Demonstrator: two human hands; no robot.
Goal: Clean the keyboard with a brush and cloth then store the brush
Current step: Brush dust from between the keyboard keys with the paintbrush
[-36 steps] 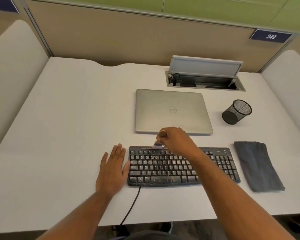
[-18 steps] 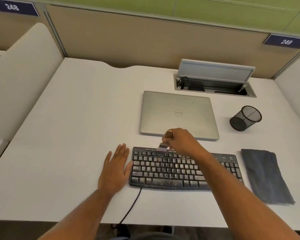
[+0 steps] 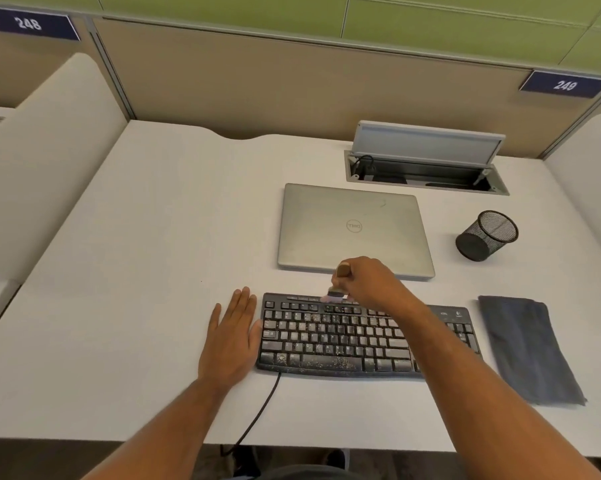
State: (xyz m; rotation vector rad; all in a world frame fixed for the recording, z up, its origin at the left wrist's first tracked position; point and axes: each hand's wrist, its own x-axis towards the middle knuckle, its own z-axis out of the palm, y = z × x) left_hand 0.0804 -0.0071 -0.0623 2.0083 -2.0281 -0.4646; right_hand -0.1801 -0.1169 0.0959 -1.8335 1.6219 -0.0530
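Right hand [image 3: 368,284] clenched around the small brush with a light wooden handle and pale bristles [image 3: 337,289], handle end poking up out of the fist, bristle tip pressed onto the back row of the black wired keyboard speckled with pale crumbs [image 3: 344,336], close to its far edge and a little left of centre. Held upright like this, probably so the bristles can dig between the keys and flick grit along the rows. Left hand [image 3: 233,336] laid flat on the white desk surface [image 3: 136,254], fingers straight and close together, gripping nothing, thumb side touching the keyboard's left end; most likely there as a brace, so the board cannot slide away under the strokes. Plenty of debris visible on the spacebar row and the middle keys, so brushing judged to be at an early stage. Folded dark grey cloth [image 3: 527,348] lying just right of the keyboard, untouched, within easy reach for the wiping step. Black wire-mesh cup [image 3: 487,235] standing empty behind the cloth and right of the closed silver laptop [image 3: 354,230], presumably the home for the brush at the end. Dark cable [image 3: 257,414] running from the keyboard's front edge off the near side of the desk.
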